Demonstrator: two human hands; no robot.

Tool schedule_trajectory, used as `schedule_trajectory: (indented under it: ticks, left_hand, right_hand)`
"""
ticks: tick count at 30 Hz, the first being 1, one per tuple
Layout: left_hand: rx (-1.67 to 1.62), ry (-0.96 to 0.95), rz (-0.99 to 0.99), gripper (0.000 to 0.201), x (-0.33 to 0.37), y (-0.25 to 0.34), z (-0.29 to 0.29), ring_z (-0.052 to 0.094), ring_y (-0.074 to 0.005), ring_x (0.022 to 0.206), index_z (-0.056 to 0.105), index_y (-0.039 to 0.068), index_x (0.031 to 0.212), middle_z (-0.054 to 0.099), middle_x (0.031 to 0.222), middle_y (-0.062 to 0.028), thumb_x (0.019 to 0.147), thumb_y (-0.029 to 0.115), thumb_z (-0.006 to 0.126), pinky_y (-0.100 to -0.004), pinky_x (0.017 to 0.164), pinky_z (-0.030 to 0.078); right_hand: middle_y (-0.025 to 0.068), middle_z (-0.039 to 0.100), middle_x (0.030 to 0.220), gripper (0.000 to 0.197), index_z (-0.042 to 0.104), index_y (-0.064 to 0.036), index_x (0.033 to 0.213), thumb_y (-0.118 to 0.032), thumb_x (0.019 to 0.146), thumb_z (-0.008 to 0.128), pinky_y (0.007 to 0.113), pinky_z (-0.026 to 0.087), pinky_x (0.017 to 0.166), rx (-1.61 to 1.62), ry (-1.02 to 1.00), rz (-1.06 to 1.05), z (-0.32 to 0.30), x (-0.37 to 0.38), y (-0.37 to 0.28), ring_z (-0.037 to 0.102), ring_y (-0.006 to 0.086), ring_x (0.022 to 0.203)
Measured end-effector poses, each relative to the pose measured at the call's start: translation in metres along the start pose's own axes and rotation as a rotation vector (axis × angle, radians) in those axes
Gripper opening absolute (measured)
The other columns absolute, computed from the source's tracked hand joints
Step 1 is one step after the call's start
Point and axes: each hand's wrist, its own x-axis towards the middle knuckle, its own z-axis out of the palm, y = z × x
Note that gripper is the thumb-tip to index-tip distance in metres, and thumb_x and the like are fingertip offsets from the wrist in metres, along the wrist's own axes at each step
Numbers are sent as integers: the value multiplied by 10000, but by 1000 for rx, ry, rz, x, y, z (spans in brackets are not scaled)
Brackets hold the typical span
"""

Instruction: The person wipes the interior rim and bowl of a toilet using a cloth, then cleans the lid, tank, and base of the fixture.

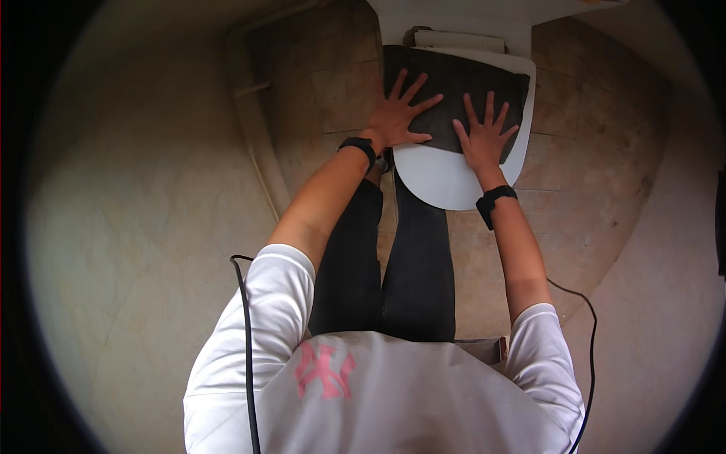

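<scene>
A dark grey cloth [448,79] lies spread over the rear and middle of a white toilet lid [439,181], which is down. The lid's rounded front stays uncovered. My left hand [397,117] rests on the cloth's left side, fingers spread wide, with the thumb near the cloth's front edge. On the right side, my right hand [485,140] presses flat on the same cloth, its fingers also apart. Neither hand grips anything. Each wrist wears a black band.
Behind the lid rises the white toilet body [454,13]. A pipe [261,155] runs along the left wall. Brown floor tiles [575,155] surround the toilet, with walls on both sides. Black cables [248,340] hang beside my arms. A partly hidden box-like thing [484,350] sits behind my right side.
</scene>
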Motion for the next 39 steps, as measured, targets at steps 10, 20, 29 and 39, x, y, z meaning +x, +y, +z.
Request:
schedule_trajectory:
  ticks: [10, 20, 29, 39]
  left_hand:
    - [-18, 191, -76, 932, 3, 16, 79, 37, -487, 1455, 353, 378, 1488, 112, 1612, -146, 680, 755, 623, -805, 1012, 50]
    - [-42, 240, -334, 935, 8, 65, 107, 20, -487, 1452, 316, 323, 1508, 91, 1613, -151, 717, 713, 627, -799, 1016, 60]
    - [-148, 178, -223, 876, 7, 78, 115, 63, -483, 1446, 406, 404, 1446, 145, 1603, -126, 664, 698, 670, -849, 949, 82]
    - [-109, 94, -10, 863, -113, 120, 181, 116, -390, 1461, 330, 383, 1485, 169, 1599, -86, 736, 671, 648, -814, 973, 148]
  right_hand:
    - [-21, 105, 1629, 668, 274, -514, 1473, -666, 862, 498, 822, 118, 986, -120, 113, -162, 49, 34, 27, 42, 428, 1474]
    - [-61, 227, 1595, 646, 312, -509, 1457, -583, 862, 554, 739, 176, 1045, -158, 200, -329, 63, 31, 53, 210, 266, 1464]
    - [2, 232, 1596, 642, 432, -436, 1426, -520, 820, 626, 699, 188, 1063, -45, 188, -179, 78, -14, 78, 184, 347, 1462]
    - [77, 177, 1605, 641, 431, -414, 1426, -501, 824, 633, 748, 83, 1051, -35, 72, 42, 132, -183, 46, 135, 434, 1455]
